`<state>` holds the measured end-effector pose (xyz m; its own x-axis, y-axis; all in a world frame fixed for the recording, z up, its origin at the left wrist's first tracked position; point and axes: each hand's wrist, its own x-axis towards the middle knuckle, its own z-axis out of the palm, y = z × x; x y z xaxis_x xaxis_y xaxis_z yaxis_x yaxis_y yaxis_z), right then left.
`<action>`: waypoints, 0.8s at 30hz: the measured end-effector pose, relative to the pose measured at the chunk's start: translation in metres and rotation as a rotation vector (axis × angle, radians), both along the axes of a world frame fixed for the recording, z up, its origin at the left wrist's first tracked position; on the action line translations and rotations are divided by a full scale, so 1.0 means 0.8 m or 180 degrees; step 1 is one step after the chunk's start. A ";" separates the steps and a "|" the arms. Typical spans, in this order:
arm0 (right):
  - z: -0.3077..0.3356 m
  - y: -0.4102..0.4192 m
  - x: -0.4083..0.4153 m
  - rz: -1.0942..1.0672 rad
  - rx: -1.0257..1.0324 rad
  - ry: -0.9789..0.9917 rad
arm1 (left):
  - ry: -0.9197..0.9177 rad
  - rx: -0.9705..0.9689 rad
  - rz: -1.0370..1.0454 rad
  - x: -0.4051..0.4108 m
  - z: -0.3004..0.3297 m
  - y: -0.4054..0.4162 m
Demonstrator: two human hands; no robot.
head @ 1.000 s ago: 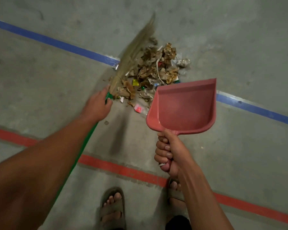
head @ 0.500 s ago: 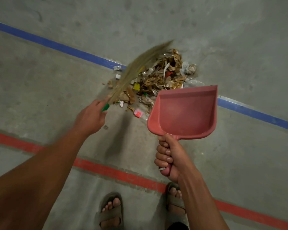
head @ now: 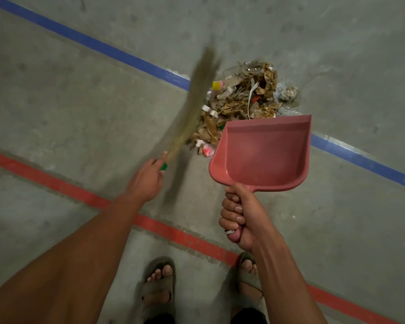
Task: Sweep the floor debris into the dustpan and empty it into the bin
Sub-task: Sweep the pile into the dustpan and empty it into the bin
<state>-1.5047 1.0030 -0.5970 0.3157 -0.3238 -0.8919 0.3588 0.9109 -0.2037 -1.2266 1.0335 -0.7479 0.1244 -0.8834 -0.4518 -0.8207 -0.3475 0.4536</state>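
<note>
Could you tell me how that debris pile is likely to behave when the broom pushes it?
The debris pile looks like dry scraps and wrappers, so probably light and apt to scatter. Its loose pieces likely slide separately under the broom.

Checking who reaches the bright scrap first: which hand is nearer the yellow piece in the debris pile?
Left. The left hand sits below-left of the yellow piece; the right hand is farther, below it.

Broom [head: 194,108] bristles motion-blurred; dustpan [head: 262,155] hides part of debris pile [head: 241,101].
</note>
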 end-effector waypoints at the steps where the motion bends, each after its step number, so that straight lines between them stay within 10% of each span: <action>1: 0.000 0.003 0.000 0.0015 0.0011 0.0000 | 0.0049 -0.0090 -0.0028 0.000 0.003 0.006; 24: -0.023 0.146 0.029 -0.0547 0.0672 -0.1010 | -0.0151 -0.0527 0.0146 0.014 0.101 0.087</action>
